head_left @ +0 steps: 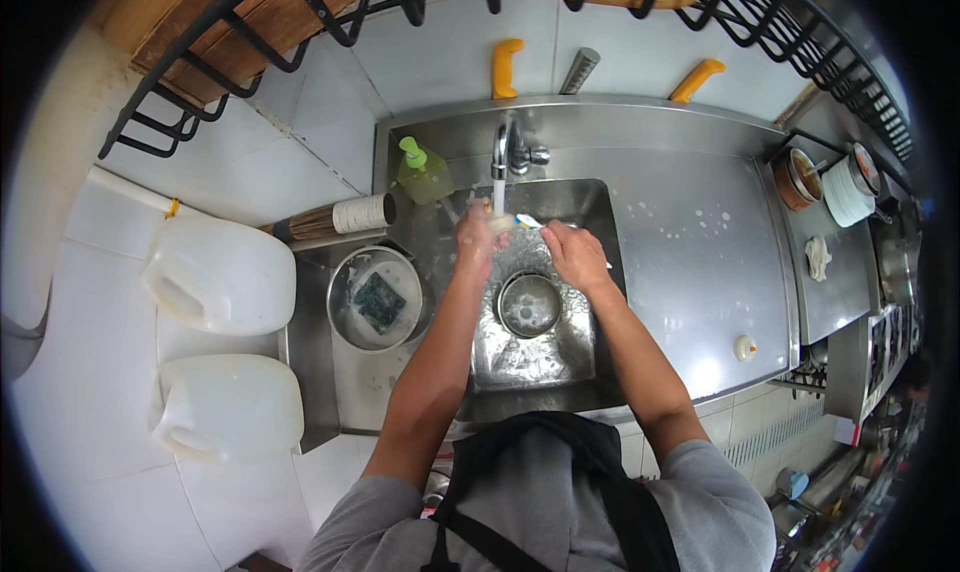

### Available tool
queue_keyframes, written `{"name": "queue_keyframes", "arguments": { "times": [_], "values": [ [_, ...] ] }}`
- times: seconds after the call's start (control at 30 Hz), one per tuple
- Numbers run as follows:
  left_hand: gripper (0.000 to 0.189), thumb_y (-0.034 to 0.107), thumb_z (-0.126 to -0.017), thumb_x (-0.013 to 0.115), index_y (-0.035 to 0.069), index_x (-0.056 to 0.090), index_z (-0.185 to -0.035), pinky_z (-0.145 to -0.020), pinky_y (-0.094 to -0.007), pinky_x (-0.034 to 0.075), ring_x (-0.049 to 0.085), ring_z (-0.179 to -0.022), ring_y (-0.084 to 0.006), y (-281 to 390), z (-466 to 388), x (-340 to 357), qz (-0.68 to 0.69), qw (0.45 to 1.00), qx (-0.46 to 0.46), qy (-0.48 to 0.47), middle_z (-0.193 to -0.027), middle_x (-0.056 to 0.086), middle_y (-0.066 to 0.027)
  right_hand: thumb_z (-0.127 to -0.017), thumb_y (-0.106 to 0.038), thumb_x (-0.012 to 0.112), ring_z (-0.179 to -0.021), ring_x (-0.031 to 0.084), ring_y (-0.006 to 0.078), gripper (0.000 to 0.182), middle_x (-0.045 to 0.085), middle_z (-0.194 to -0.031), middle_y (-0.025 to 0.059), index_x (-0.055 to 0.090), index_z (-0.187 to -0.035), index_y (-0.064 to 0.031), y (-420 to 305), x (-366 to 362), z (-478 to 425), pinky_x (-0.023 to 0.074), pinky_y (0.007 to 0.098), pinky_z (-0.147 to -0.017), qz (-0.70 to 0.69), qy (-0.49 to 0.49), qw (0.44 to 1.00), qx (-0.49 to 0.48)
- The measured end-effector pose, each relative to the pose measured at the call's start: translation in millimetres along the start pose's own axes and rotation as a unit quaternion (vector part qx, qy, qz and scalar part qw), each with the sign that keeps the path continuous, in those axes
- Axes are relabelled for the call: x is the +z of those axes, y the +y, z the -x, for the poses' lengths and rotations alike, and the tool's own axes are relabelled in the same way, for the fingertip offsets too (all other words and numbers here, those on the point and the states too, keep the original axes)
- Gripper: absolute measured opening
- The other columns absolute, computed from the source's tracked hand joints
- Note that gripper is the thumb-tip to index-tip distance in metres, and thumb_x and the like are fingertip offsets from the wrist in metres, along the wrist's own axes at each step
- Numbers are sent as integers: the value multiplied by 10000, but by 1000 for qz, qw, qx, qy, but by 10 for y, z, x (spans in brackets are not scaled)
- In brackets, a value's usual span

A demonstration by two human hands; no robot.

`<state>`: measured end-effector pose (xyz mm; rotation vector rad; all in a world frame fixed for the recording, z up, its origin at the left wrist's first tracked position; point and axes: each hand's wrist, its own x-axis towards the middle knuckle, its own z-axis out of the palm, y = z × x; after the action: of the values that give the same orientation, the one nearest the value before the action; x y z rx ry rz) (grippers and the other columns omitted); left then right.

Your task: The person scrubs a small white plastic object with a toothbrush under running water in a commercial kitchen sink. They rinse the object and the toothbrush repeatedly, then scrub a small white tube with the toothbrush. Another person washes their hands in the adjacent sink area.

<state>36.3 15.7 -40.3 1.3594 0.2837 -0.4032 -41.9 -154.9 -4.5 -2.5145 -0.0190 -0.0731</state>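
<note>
My left hand [475,236] is closed around a small pale object [499,223] just under the tap's running stream [499,195]. Fingers and blur hide most of that object's shape. Between the finger and thumb of my right hand [577,253] is a slim white brush [529,220], which looks like a toothbrush. Its blue and yellow end meets the pale object. Both hands are over the steel sink basin [536,384]. Below them, a round metal bowl [529,306] with cloudy water sits on the wet basin floor.
Left of the basin are a metal bowl [335,294] with a dark green scouring pad [379,303], a soap pump bottle [424,178] and a bound whisk brush [352,216]. Two plastic jugs [232,276] lie farther left. A white cap [745,348] rests on the right steel counter [697,287].
</note>
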Motion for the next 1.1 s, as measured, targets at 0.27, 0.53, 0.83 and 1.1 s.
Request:
{"name": "queue_keyframes", "arguments": {
  "times": [0.27,0.53,0.83,1.1],
  "values": [
    [443,424,-999,381,25,568,-1043,-560,-331,504,598,-665,-186,23,15,4,65,996,-23,53,-854,630,-109,-971,-307,461,-858,607,409,273,650,-908,175,591,-919,-72,-153,33,-102,472,496,-720,-89,-22,994,-61],
    [479,437,-1003,386,7,597,-999,-671,-370,514,631,-802,-218,-225,-289,-44,144,983,30,107,-922,640,-126,-971,-242,485,-758,593,447,250,607,-767,222,608,-919,-30,-389,217,-110,464,496,-673,-179,37,981,-69],
    [419,320,-1013,333,33,621,-914,-669,-356,449,568,-737,-200,-127,-188,73,129,984,21,117,-855,619,-91,-957,-203,505,-772,595,464,241,611,-784,269,575,-874,11,-464,324,-48,453,524,-671,-180,103,978,-3],
    [440,354,-1032,321,25,611,-988,-698,-334,474,593,-752,-196,-66,-97,237,127,984,-23,120,-860,634,-92,-958,-198,508,-750,594,464,216,604,-752,260,605,-898,-15,-465,352,36,463,494,-653,-181,110,977,23]
  ]
}}
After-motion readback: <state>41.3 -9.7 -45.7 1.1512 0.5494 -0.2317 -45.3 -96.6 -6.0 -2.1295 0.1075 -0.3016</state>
